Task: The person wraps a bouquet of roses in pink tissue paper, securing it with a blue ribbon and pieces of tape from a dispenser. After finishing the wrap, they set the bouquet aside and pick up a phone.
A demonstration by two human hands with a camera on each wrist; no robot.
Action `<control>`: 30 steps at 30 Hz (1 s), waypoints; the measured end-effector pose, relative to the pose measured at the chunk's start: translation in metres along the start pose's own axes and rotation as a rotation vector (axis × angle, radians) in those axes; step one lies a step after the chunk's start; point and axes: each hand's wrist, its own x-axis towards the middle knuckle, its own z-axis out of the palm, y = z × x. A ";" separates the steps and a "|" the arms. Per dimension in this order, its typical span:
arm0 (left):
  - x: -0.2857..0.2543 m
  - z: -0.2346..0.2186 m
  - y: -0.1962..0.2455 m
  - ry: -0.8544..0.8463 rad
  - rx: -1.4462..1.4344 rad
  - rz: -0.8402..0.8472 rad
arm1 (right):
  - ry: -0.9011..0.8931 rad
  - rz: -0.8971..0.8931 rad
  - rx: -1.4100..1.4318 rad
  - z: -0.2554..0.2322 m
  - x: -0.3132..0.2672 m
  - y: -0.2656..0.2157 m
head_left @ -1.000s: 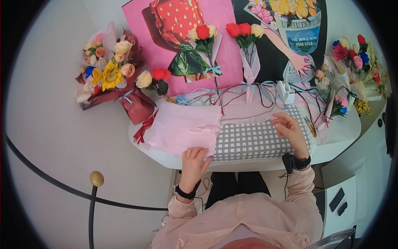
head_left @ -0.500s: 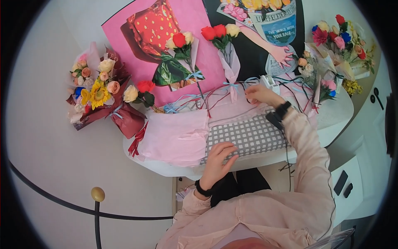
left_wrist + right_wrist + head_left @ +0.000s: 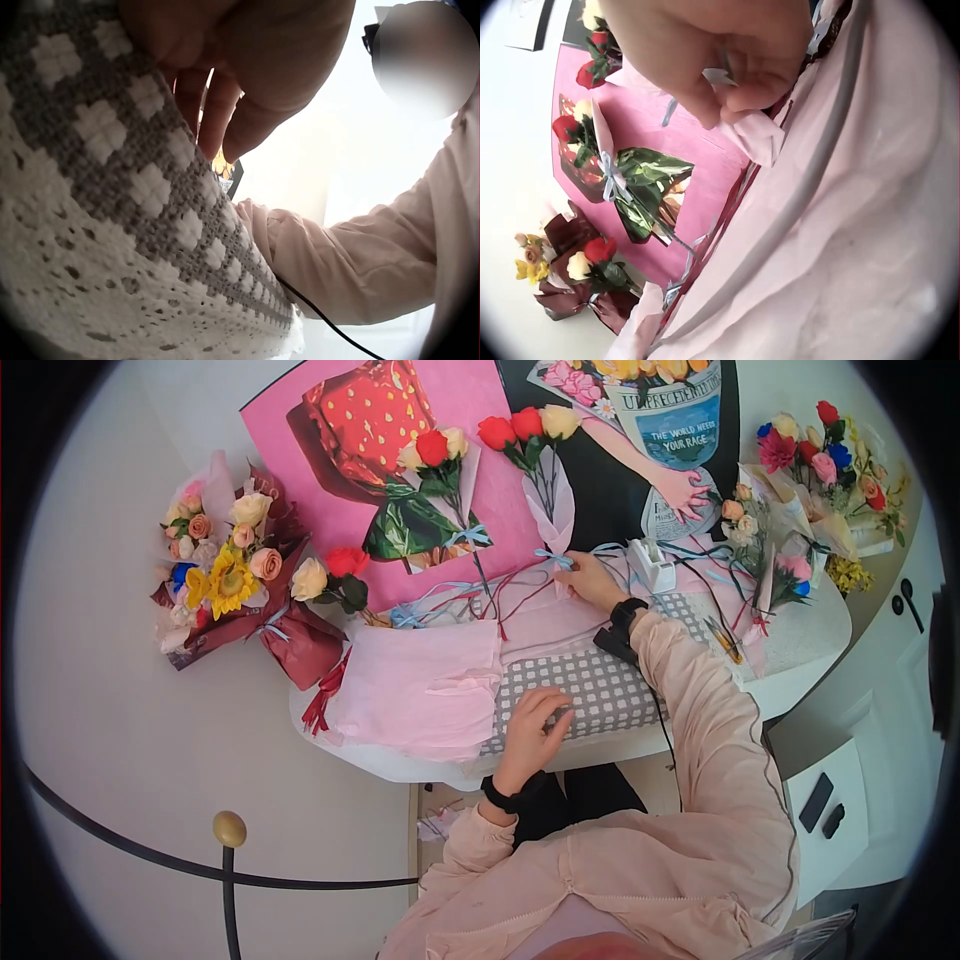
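With thumb and fingers my right hand [image 3: 594, 584] pinches the pink paper tail [image 3: 757, 140] of a small rose bouquet [image 3: 548, 500], just under its blue ribbon [image 3: 553, 558]. Two red roses and a cream one top this bouquet, which leans against the posters behind. My left hand [image 3: 535, 726] hovers at the front edge of the grey-and-white checked cloth [image 3: 580, 685], fingers relaxed and holding nothing. To its left lies a stack of pink wrapping sheets [image 3: 415, 685]. A second tied rose bouquet [image 3: 445, 475] stands to the left of the gripped one.
Blue, red and black ribbons [image 3: 440, 600] run along the back of the table. A white box-shaped holder [image 3: 652, 566] and scissors [image 3: 722, 642] are on the right. Larger bouquets stand at the left [image 3: 235, 570] and right [image 3: 820, 490]. Red ribbon ends [image 3: 325, 695] hang at the left corner.
My right hand has reached back and left from the checked cloth to the bouquet's tail and taken hold of it. My left hand has left the pink sheets and moved right.
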 end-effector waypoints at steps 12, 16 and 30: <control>0.001 -0.004 -0.001 -0.035 -0.074 -0.001 | -0.053 0.075 0.040 -0.031 0.016 0.009; 0.015 -0.020 0.000 0.122 -0.255 -0.199 | -0.017 0.085 0.039 -0.027 0.014 0.009; -0.008 -0.110 0.017 0.242 0.423 -0.181 | -0.029 0.076 -0.010 -0.029 0.008 0.009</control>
